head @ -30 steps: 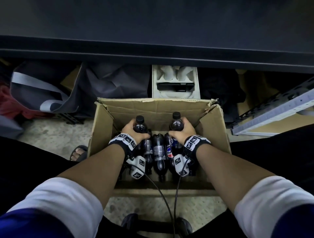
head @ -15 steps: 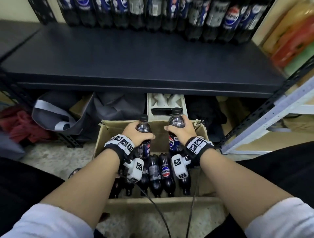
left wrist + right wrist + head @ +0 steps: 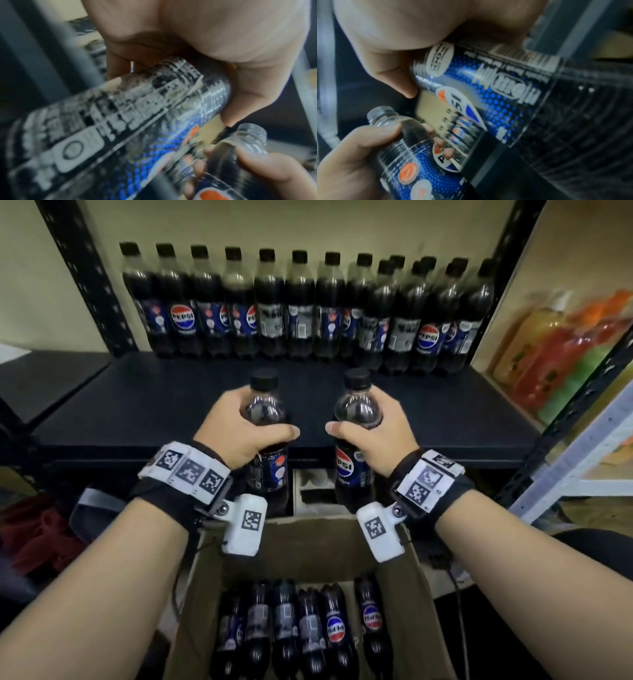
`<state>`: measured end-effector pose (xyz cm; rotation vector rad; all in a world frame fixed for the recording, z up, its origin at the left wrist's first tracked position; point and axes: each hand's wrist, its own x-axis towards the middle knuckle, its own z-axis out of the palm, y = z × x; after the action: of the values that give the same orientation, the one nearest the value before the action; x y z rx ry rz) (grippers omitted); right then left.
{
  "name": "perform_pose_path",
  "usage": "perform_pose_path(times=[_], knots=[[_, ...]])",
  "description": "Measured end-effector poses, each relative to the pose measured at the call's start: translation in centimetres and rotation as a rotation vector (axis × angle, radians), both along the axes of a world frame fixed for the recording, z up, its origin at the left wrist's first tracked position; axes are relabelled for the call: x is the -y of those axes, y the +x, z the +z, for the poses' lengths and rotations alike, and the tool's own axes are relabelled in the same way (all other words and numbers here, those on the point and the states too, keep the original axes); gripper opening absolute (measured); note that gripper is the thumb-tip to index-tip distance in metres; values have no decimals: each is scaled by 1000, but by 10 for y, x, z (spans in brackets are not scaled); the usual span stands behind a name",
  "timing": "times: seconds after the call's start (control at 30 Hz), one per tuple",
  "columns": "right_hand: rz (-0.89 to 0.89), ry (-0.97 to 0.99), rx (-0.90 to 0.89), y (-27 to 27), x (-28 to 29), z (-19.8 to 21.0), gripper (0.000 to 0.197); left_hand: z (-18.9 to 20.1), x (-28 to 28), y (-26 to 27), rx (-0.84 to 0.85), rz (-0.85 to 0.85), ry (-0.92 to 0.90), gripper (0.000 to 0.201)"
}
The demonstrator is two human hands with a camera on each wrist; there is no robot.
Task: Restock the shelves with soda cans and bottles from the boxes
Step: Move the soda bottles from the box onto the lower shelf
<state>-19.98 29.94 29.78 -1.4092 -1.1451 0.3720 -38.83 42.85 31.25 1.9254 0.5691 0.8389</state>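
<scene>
My left hand (image 3: 239, 436) grips a dark Pepsi bottle (image 3: 265, 419) round its shoulder, upright, in front of the black shelf (image 3: 171, 405). My right hand (image 3: 373, 436) grips a second Pepsi bottle (image 3: 356, 412) the same way, close beside the first. Both bottles hang above the far end of the open cardboard box (image 3: 308, 546), where several more bottles (image 3: 308, 625) lie. Up close, the left wrist view shows the left hand's bottle label (image 3: 137, 121). In the right wrist view the right hand's bottle label (image 3: 488, 88) fills the middle.
A row of Pepsi bottles (image 3: 308, 309) lines the back of the shelf, doubled at the right. Black shelf uprights (image 3: 85, 275) stand at both sides. Bright juice bottles (image 3: 561, 347) sit in the neighbouring bay at right. Bags and clutter (image 3: 41, 529) lie under the shelf.
Both hands have lifted their bottles out of the box up to shelf height. My head has tilted up, so the stocked row at the shelf's back is now in view.
</scene>
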Motion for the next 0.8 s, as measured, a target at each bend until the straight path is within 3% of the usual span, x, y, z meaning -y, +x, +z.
perform_pose_path(times=[0.2,0.3,0.43,0.57,0.8], knots=[[-106,140,71,8,-22,59,51,63,-19,20,67,-107,69,30],[-95,171,85,9,-34,76,40,75,-29,34,83,-137,69,24],[-115,183,96,17,-53,78,46,78,-46,49,131,-112,104,20],[-205,200,60,30,-75,76,39,76,-66,65,188,-56,119,21],[-289,205,36,51,-99,62,42,64,-90,89,148,48,217,28]])
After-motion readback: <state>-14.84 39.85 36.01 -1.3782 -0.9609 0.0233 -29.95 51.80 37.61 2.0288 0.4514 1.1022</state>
